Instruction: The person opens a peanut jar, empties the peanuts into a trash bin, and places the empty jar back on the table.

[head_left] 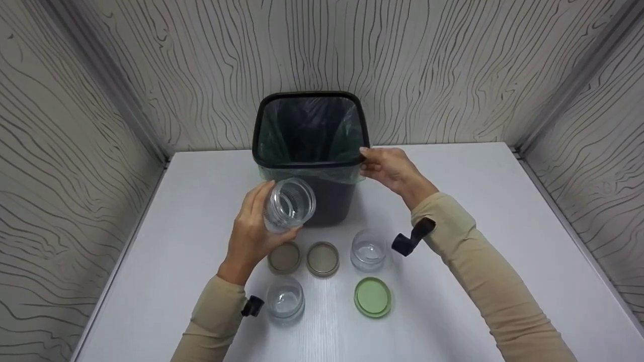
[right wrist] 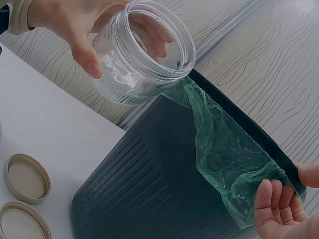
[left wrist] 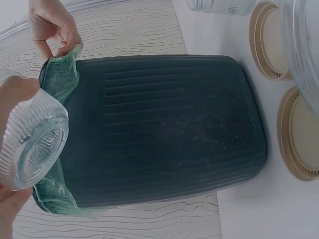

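Note:
My left hand [head_left: 249, 229] grips a clear ribbed glass jar [head_left: 291, 203], tilted, its mouth uncovered, in front of the dark trash bin [head_left: 329, 201]. Fingers and thumb wrap the jar's sides, as the right wrist view also shows with the jar [right wrist: 134, 55] beside the bin's rim. My right hand [head_left: 392, 168] pinches the bin's black rim at its front right corner, over the folded edge of a green bag [right wrist: 224, 154]. That bag lines the bin and hangs over its outside. No contents show in the jar.
On the white table [head_left: 443, 311] stand two more glass jars, one at right [head_left: 369, 250] and one near the left forearm [head_left: 285, 300]. Two beige lids [head_left: 323, 259] lie before the bin, and a green lid [head_left: 373, 297] lies nearer. Wood-patterned walls [head_left: 201, 65] enclose the table.

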`<state>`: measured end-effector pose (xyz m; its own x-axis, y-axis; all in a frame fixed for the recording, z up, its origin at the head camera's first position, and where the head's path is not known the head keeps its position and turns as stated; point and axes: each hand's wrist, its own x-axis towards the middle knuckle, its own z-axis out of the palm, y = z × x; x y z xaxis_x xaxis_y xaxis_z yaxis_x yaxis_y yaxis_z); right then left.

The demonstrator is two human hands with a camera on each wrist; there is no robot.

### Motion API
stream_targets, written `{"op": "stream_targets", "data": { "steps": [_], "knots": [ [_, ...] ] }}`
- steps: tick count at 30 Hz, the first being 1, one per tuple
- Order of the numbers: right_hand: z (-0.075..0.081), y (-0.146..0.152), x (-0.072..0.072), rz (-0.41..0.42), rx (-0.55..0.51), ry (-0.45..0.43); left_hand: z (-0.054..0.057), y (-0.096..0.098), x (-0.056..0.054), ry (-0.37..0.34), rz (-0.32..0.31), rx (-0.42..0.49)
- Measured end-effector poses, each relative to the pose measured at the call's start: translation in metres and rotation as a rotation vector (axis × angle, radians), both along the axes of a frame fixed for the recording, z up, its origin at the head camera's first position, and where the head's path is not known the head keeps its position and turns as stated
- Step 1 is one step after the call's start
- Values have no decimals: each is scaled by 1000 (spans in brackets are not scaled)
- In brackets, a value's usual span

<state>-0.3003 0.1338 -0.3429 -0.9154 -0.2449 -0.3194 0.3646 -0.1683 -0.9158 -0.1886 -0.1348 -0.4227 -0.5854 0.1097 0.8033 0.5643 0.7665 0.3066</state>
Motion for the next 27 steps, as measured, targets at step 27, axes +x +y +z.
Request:
{"op": "stream_targets", "data": {
  "steps": [27],
  "knots": [
    [0,0,1,2,17,14,-18,11,12,-145,-133,215]
  ]
}}
